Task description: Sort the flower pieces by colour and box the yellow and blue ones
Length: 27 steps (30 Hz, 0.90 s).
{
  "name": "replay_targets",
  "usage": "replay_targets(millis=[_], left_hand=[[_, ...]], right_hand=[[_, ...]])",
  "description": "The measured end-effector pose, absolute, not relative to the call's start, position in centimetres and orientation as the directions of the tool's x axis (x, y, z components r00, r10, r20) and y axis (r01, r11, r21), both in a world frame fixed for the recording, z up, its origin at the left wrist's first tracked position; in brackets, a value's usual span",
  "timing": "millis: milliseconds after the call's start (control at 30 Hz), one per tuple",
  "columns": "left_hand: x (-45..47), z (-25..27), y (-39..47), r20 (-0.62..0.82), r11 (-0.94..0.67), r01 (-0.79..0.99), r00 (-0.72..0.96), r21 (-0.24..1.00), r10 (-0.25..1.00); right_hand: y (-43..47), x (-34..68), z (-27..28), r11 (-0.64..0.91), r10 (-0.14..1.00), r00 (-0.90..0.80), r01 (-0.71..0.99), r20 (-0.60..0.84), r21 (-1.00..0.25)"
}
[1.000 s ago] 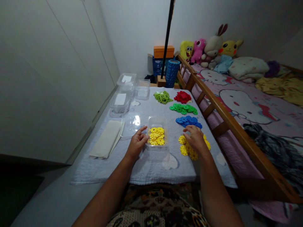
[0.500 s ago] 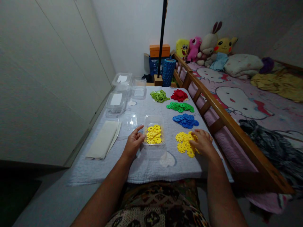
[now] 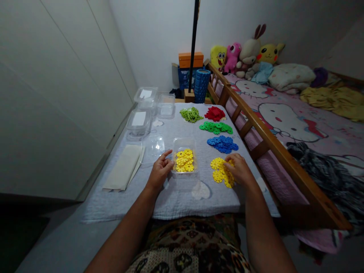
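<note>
My left hand (image 3: 161, 171) steadies a clear plastic container (image 3: 184, 142), thumb and fingers against its left wall. Inside it lie several yellow flower-shaped plastic discs (image 3: 184, 160). On the right, my right hand (image 3: 239, 168) is over a loose pile of the same yellow discs (image 3: 218, 176). Its fingers are curled in at the pile's right side and hide some discs; their tips seem closed on yellow discs. Behind this pile are blue discs (image 3: 222, 144), green discs (image 3: 216, 127), red pieces (image 3: 215, 113) and light green pieces (image 3: 190, 114).
A clear lid (image 3: 153, 148) and a folded cream cloth (image 3: 121, 168) lie left of the container. Clear boxes (image 3: 139, 120) with white papers stand at the back left. A wooden bed rail (image 3: 256, 144) borders the table's right side; a black pole (image 3: 193, 45) rises behind.
My right hand has shifted slightly left over the yellow pile, its fingers drawn closer together. My left hand stays at the container. The view has tilted very slightly.
</note>
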<state>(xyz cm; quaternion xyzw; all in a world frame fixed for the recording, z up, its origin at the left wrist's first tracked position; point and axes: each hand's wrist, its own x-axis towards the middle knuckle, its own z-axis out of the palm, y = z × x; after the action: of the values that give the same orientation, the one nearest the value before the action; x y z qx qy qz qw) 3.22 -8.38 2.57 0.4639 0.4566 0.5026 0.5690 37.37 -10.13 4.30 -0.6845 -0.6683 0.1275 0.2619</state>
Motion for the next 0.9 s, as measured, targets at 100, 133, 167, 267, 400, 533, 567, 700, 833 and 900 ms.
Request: replay_targets(millis=[100, 133, 167, 267, 400, 533, 567, 700, 833, 900], left_hand=[[3.2, 2.8, -8.4, -0.077, 0.090, -0.184, 0.078, 0.979, 0.994], [3.3, 2.9, -8.5, -0.085, 0.099, -0.197, 0.078, 0.975, 0.993], [3.3, 3.0, -8.5, -0.094, 0.108, -0.207, 0.079, 0.972, 0.993], [3.3, 3.3, -8.6, -0.110, 0.125, -0.229, 0.077, 0.965, 0.991], [3.4, 3.4, -8.6, -0.114, 0.132, -0.254, 0.086, 0.958, 0.990], [3.4, 3.4, -8.5, -0.129, 0.153, -0.267, 0.103, 0.951, 0.986], [3.4, 3.4, -8.5, -0.130, 0.155, -0.273, 0.108, 0.949, 0.986], [3.4, 3.6, -8.5, -0.132, 0.160, -0.283, 0.114, 0.946, 0.985], [3.4, 3.6, -8.5, -0.139, 0.165, -0.281, 0.110, 0.945, 0.984], [3.4, 3.6, -8.5, -0.134, 0.158, -0.283, 0.104, 0.946, 0.985]], right_hand=[[-9.8, 35.6, 5.7, 0.046, 0.983, 0.084, 0.744, 0.161, -0.666], [-9.7, 34.7, 6.2, 0.054, 0.984, 0.083, 0.706, 0.159, -0.706], [-9.6, 33.7, 6.8, 0.069, 0.984, 0.078, 0.671, 0.163, -0.738], [-9.1, 30.3, 8.3, 0.177, 0.974, 0.006, 0.611, 0.228, -0.772], [-7.8, 26.6, 9.1, 0.319, 0.939, -0.115, 0.644, 0.324, -0.695], [-6.2, 24.6, 8.7, 0.293, 0.943, -0.146, 0.792, 0.300, -0.535], [-5.8, 24.2, 8.5, 0.278, 0.947, -0.152, 0.825, 0.281, -0.491], [-4.4, 22.9, 8.3, 0.298, 0.946, -0.226, 0.890, 0.232, -0.346], [-3.4, 22.1, 8.0, 0.325, 0.940, -0.284, 0.915, 0.191, -0.239], [-3.2, 21.9, 7.7, 0.329, 0.941, -0.300, 0.920, 0.158, -0.214]])
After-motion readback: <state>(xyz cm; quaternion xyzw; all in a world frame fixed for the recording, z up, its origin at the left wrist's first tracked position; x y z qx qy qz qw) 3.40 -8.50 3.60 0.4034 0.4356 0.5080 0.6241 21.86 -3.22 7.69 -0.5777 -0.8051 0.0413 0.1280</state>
